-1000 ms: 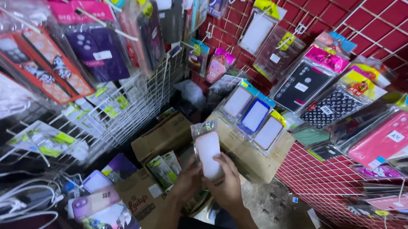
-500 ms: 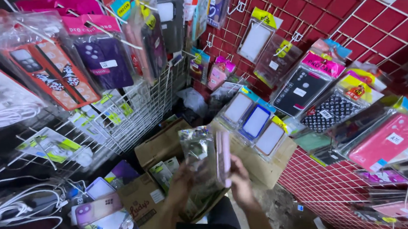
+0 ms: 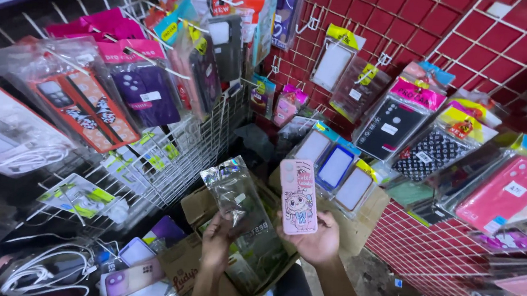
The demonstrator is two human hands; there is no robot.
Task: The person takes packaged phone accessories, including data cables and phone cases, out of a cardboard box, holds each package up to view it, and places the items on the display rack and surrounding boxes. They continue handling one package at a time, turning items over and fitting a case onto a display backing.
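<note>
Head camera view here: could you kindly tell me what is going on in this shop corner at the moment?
A person stands among wire racks hung with packaged phone cases. The right hand holds up a pink phone case with a cartoon figure on it, back facing the camera. The left hand holds a crinkled clear plastic sleeve, apparently empty. Below the hands sit open cardboard boxes, and more packaged cases hang on the red grid wall to the right.
</note>
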